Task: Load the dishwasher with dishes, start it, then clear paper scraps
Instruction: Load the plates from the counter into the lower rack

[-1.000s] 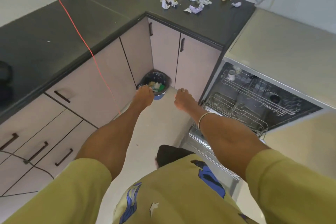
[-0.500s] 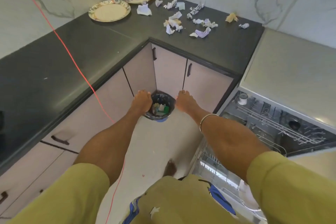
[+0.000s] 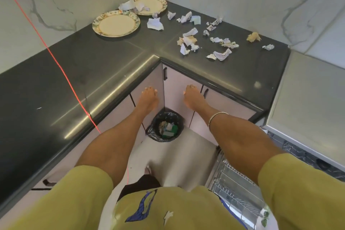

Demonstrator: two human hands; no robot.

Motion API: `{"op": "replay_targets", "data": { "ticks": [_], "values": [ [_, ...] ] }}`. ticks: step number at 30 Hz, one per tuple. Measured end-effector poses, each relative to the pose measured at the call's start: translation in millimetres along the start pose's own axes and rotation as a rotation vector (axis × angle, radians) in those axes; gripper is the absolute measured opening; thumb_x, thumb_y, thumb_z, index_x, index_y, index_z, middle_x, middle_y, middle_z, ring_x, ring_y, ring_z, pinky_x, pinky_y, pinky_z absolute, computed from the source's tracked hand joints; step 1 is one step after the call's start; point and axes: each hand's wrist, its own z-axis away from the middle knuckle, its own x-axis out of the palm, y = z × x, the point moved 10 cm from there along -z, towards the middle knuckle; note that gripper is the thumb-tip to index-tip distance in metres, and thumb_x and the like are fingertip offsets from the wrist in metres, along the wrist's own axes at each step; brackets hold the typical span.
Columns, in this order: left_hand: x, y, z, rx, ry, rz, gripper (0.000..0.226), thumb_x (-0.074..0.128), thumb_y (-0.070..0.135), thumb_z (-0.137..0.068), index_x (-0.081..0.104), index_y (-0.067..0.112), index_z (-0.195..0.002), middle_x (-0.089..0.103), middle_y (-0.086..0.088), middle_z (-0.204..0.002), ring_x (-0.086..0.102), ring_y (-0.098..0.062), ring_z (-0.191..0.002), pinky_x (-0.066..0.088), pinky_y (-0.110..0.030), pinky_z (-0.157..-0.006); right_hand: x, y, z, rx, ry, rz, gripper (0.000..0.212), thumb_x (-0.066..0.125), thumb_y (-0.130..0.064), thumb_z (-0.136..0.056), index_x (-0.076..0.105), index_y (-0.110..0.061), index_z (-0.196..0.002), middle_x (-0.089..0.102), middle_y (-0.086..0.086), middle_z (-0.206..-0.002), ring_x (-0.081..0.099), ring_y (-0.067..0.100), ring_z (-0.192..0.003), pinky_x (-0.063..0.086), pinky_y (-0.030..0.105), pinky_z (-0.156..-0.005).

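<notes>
Grip of left hand and right hand: both released, empty, outstretched above the bin; no writing legible.

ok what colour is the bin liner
Black, on the small round floor bin's plastic liner; head view shows it best.

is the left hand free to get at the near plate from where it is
Probably yes: the left hand is empty and hangs before the counter edge, and the dark counter between it and the near plate lies bare. It looks a long stretch, though.

Head view looks steeply down; faces countertop corner.
</notes>
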Motion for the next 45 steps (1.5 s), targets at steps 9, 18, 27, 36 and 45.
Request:
{"op": "replay_targets", "data": {
  "ticks": [9, 18, 27, 36, 45],
  "values": [
    [-24.7, -13.2, -148.6, 0.045, -0.008, -0.08, 0.039, 0.027, 0.018, -0.104, 0.052, -0.006, -0.123, 0.054, -0.022, -0.128, 0.047, -0.036, -0.123, 0.033, -0.045, -0.107, -35.5, -40.1, -138.2, -0.095, 0.109, 0.108, 0.035, 0.04, -0.012, -0.098, 0.05, 0.007, -0.126, 0.049, 0.022, -0.129, 0.045, 0.037, -0.124, 0.038, 0.041, -0.104],
    [-91.0, -43.6, -280.9, 0.016, 0.059, -0.111, 0.032, 0.033, 0.016, -0.102, 0.055, -0.007, -0.11, 0.057, -0.027, -0.118, 0.05, -0.042, -0.116, 0.036, -0.048, -0.098, -63.0, -79.2, -275.4, -0.019, 0.117, 0.054, 0.036, 0.043, -0.013, -0.095, 0.05, 0.006, -0.125, 0.05, 0.023, -0.128, 0.047, 0.04, -0.123, 0.039, 0.044, -0.101],
    [-99.8, -62.6, -370.8, -0.064, -0.001, -0.14, 0.048, 0.03, 0.018, -0.103, 0.034, -0.004, -0.145, 0.037, -0.022, -0.151, 0.031, -0.036, -0.142, 0.025, -0.044, -0.117, -71.0, -97.7, -369.3, -0.075, 0.147, 0.092, 0.032, 0.043, -0.016, -0.098, 0.048, 0.002, -0.124, 0.052, 0.02, -0.127, 0.05, 0.036, -0.119, 0.04, 0.044, -0.098],
    [-113.6, -65.3, -455.2, -0.082, 0.053, -0.172, 0.041, 0.037, 0.014, -0.1, 0.042, -0.005, -0.136, 0.047, -0.024, -0.139, 0.043, -0.038, -0.128, 0.032, -0.046, -0.111, -96.3, -82.1, -473.1, -0.024, 0.07, -0.053, 0.027, 0.042, -0.012, -0.097, 0.049, -0.003, -0.121, 0.052, 0.017, -0.129, 0.053, 0.038, -0.118, 0.043, 0.043, -0.094],
    [-104.9, -76.0, -512.8, -0.069, -0.003, -0.291, 0.055, 0.032, 0.024, -0.104, 0.02, 0.0, -0.152, 0.021, -0.018, -0.16, 0.019, -0.033, -0.148, 0.015, -0.043, -0.121, -106.6, -81.4, -555.4, 0.046, 0.06, -0.151, 0.029, 0.046, -0.004, -0.089, 0.062, 0.002, -0.113, 0.064, 0.021, -0.112, 0.06, 0.038, -0.105, 0.047, 0.039, -0.084]
  ]
}}
